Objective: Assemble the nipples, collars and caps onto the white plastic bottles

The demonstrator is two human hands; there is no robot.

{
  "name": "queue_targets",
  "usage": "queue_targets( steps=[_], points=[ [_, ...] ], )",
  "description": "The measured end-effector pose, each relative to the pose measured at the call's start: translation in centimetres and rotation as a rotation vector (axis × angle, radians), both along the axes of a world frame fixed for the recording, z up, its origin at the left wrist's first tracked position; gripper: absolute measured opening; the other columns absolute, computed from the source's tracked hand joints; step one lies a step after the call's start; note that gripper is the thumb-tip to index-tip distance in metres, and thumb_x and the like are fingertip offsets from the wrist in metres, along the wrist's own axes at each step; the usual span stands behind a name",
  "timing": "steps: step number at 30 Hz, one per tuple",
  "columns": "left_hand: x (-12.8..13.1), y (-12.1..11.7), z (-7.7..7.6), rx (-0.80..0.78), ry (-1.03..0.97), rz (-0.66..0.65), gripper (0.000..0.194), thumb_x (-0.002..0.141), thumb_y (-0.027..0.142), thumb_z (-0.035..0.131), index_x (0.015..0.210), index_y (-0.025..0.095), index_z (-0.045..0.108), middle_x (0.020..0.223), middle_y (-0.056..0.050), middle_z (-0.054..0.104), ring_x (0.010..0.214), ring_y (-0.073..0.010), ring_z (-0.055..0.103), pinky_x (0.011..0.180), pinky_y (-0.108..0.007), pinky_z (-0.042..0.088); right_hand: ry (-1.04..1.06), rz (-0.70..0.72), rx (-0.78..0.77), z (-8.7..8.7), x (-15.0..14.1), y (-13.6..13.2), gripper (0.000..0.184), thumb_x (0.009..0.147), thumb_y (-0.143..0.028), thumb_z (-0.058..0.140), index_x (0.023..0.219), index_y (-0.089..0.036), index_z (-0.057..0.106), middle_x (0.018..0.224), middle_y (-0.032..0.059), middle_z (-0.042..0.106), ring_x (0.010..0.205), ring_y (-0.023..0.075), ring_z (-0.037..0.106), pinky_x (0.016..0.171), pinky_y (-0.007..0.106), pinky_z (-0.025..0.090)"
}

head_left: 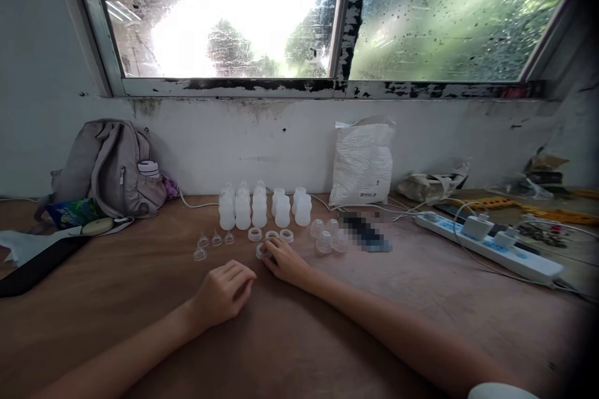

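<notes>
Pinching the edge of a translucent, ring-shaped plastic collar (259, 252) that lies on the brown wooden desk (154, 280): the right hand (283, 260), thumb and fingers drawn close together.

Left hand (223, 294): nearer the wearer, fingers loosely curled, partway open; nothing visible in it, inner palm hidden.

Matching collars (255, 239): 3, in a row just beyond the held collar, the middle 1 partly screened by the right hand.

Clear, thin, teat-shaped pieces (216, 240): 4, left of the collars.

Frosted white plastic bottles (281, 216): upright behind the collars, 5 positions across; the left 3 show clear, pointed tops. Whether each position has 1 waisted bottle or 2 front to back: cannot tell.

Clear, dome-shaped caps (324, 243): 4, clustered right of the collars.

Dark, flat item (362, 234): beside the caps, partly pixelated.

White, crinkled plastic bag (362, 162): upright near the wall.

Long, white power strip (528, 265): right, adapters plugged in.

Grey fabric backpack (110, 168): far left.
</notes>
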State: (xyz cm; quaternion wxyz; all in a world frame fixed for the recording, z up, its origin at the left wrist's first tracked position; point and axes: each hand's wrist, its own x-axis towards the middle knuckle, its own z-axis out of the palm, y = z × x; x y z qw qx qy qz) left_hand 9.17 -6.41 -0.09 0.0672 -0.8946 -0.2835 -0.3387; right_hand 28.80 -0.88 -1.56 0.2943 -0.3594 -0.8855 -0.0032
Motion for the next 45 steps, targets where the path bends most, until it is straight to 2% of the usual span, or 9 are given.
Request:
queue_targets(
  steps=[6, 9, 14, 18, 25, 30, 35, 37, 45],
  points=[
    [-7.3, 2.7, -0.7, 0.029, -0.136, 0.439, 0.01, 0.079, 0.026, 0.046, 0.083, 0.018, 0.051, 0.081, -0.004, 0.057, 0.076, -0.0182, 0.055, 0.069, -0.03, 0.044, -0.011, -0.054, 0.015, 0.4, 0.7, -0.4, 0.011, 0.079, -0.026, 0.051, 0.082, -0.017, 0.046, 0.086, 0.0069, 0.053, 0.086, 0.02, 0.047, 0.077, 0.032, 0.04],
    [-9.2, 4.1, -1.3, -0.055, -0.22, 0.635, 0.03, 0.073, 0.041, 0.052, 0.091, 0.017, 0.047, 0.088, -0.007, 0.054, 0.082, -0.0221, 0.052, 0.073, -0.033, 0.043, 0.023, -0.056, 0.044, 0.5, 0.7, -0.7, 0.015, 0.079, -0.026, 0.051, 0.089, -0.017, 0.045, 0.091, 0.0073, 0.053, 0.088, 0.0201, 0.047, 0.079, 0.032, 0.04],
    [-9.5, 5.2, -1.9, -0.281, -0.107, 0.696, 0.042, 0.07, 0.054, 0.048, 0.091, 0.017, 0.049, 0.09, -0.007, 0.055, 0.087, -0.0246, 0.05, 0.077, -0.036, 0.041, 0.032, -0.072, 0.024, 0.2, 0.9, -0.9, 0.017, 0.079, -0.028, 0.049, 0.092, -0.018, 0.045, 0.09, 0.007, 0.051, 0.077, 0.0174, 0.051, 0.07, 0.028, 0.043],
    [-9.3, 5.6, -2.1, -0.322, 0.03, 0.685, 0.043, 0.072, 0.055, 0.043, 0.089, 0.017, 0.052, 0.088, -0.008, 0.056, 0.085, -0.0257, 0.049, 0.076, -0.038, 0.039, 0.035, -0.034, 0.009, 0.0, 0.8, -0.1, 0.014, 0.079, -0.024, 0.048, 0.091, -0.017, 0.045, 0.091, 0.0074, 0.051, 0.08, 0.0172, 0.052, 0.072, 0.028, 0.044],
    [-7.7, 4.5, -1.1, -0.362, -0.123, 0.63, 0.026, 0.077, 0.044, 0.043, 0.088, 0.021, 0.051, 0.082, -0.004, 0.061, 0.076, -0.0214, 0.056, 0.07, -0.033, 0.042, 0.19, -0.007, 0.01, 0.2, 0.7, 0.9, 0.021, 0.08, -0.021, 0.047, 0.101, -0.018, 0.043, 0.099, 0.0084, 0.052, 0.089, 0.0182, 0.053, 0.078, 0.032, 0.044],
    [-1.5, 3.9, -0.4, -0.524, -0.298, 0.248, 0.019, 0.073, 0.033, 0.052, 0.088, 0.021, 0.053, 0.082, -0.002, 0.062, 0.069, -0.0142, 0.058, 0.064, -0.025, 0.045, 0.366, 0.069, 0.153, 0.5, 0.7, -0.1, 0.032, 0.08, -0.022, 0.049, 0.11, -0.02, 0.039, 0.104, 0.0103, 0.052, 0.1, 0.0196, 0.05, 0.083, 0.035, 0.043],
    [5.8, 6.9, -1.4, -0.732, -0.575, -0.092, 0.019, 0.06, 0.017, 0.06, 0.08, 0.016, 0.058, 0.077, -0.002, 0.061, 0.069, -0.015, 0.056, 0.067, -0.028, 0.045, 0.373, 0.109, 0.28, 0.3, 0.7, -0.4, 0.033, 0.078, -0.02, 0.051, 0.109, -0.018, 0.04, 0.109, 0.0123, 0.05, 0.104, 0.0192, 0.049, 0.086, 0.034, 0.042],
    [7.4, 7.9, -2.0, -0.779, -0.631, -0.131, 0.016, 0.059, 0.016, 0.061, 0.074, 0.015, 0.057, 0.075, -0.002, 0.061, 0.071, -0.0158, 0.056, 0.07, -0.029, 0.045, 0.392, 0.063, 0.289, 0.2, 0.8, -0.3, 0.031, 0.077, -0.019, 0.051, 0.106, -0.018, 0.041, 0.108, 0.0123, 0.05, 0.103, 0.0192, 0.049, 0.086, 0.034, 0.042],
    [7.1, 7.7, -2.6, -0.958, -0.814, -0.151, 0.033, 0.059, 0.022, 0.064, 0.088, 0.013, 0.052, 0.084, -0.006, 0.06, 0.077, -0.0158, 0.059, 0.069, -0.028, 0.048, 0.443, 0.002, 0.219, 0.3, 0.8, -0.3, 0.032, 0.076, -0.019, 0.05, 0.107, -0.019, 0.04, 0.105, 0.011, 0.049, 0.101, 0.0198, 0.049, 0.086, 0.036, 0.041]
  ],
)
